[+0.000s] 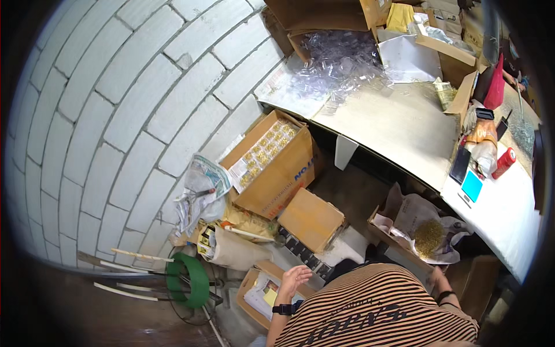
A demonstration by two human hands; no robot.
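Note:
My left hand [296,279], with a dark watch on its wrist, is raised beside my striped shirt. Its fingers are loosely stretched, and nothing shows in them. Below and left of it sits a small cardboard box [250,296] with papers inside. My right hand [437,279], a dark band at its wrist, is low by the near edge of an open carton [376,222]. In that carton lies a heap of small gold-coloured pieces [429,236] on a white sheet. The right fingers are too small and partly hidden to read.
A pale worktable [393,124] carries a pile of clear plastic pieces [341,58], a blue-lit screen [472,186] and a red can [504,163]. On the floor side stand a large carton [283,173] of gold-filled packets, a brown box-topped seat [311,220] and a green reel [188,280].

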